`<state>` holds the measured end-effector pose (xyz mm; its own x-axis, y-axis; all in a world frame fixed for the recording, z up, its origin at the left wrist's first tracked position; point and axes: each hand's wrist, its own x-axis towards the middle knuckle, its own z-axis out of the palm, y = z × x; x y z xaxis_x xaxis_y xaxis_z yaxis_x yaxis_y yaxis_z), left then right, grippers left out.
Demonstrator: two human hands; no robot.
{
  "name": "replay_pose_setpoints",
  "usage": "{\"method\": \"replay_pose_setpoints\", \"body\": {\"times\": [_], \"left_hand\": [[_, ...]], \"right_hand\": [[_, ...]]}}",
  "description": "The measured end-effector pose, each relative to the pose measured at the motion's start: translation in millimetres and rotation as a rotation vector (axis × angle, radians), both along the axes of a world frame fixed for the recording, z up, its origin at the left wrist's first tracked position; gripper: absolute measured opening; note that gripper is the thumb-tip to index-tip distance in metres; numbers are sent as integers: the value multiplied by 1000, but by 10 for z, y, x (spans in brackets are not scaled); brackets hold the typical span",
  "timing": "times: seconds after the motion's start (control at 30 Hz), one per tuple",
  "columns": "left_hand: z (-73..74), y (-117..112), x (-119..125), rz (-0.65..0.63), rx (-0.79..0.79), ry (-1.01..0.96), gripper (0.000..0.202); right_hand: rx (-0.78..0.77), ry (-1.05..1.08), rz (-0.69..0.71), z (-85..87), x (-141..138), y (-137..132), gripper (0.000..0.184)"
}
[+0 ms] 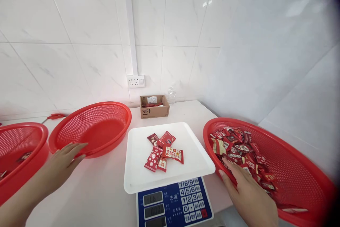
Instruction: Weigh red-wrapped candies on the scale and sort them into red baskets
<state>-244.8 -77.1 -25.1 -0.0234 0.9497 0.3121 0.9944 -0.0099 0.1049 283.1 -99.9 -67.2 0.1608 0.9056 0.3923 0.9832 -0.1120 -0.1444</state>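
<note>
My left hand (63, 163) is stretched out, thumb apart from the fingers, beside the near rim of a red mesh basket (106, 128); it holds nothing. At the right, my right hand (247, 191) lies over the rim of another red basket (297, 163), with its fingers extended towards the small wrapped packets (243, 149) inside and the thumb by the outer edge. Between the hands, several red and cream wrapped packets (163, 152) lie in a loose pile on the white tray (138, 174) of a blue digital scale (175, 205).
A third red basket (39, 131) with a few packets stands at the far left. By the tiled wall are a cardboard box (155, 113), a clear plastic bottle (171, 94) and a red-handled tool (56, 116). A socket (136, 81) is on the wall.
</note>
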Motion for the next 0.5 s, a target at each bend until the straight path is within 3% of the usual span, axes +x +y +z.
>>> {"method": "replay_pose_setpoints", "body": {"times": [0.07, 0.13, 0.3, 0.4, 0.5], "left_hand": [[100, 44, 355, -44, -55, -58, 53], [209, 100, 823, -187, -131, -86, 59], [352, 321, 1838, -683, -343, -49, 80], [326, 517, 2153, -840, -398, 9, 90], [251, 692, 2313, -882, -443, 39, 92]], "right_hand": [[8, -4, -1, -5, -6, 4, 53], [0, -6, 1, 4, -16, 5, 52], [-33, -34, -4, 34, -36, -3, 50], [-34, -52, -1, 24, -36, -12, 49], [-18, -66, 6, 2, -29, -14, 47]]}}
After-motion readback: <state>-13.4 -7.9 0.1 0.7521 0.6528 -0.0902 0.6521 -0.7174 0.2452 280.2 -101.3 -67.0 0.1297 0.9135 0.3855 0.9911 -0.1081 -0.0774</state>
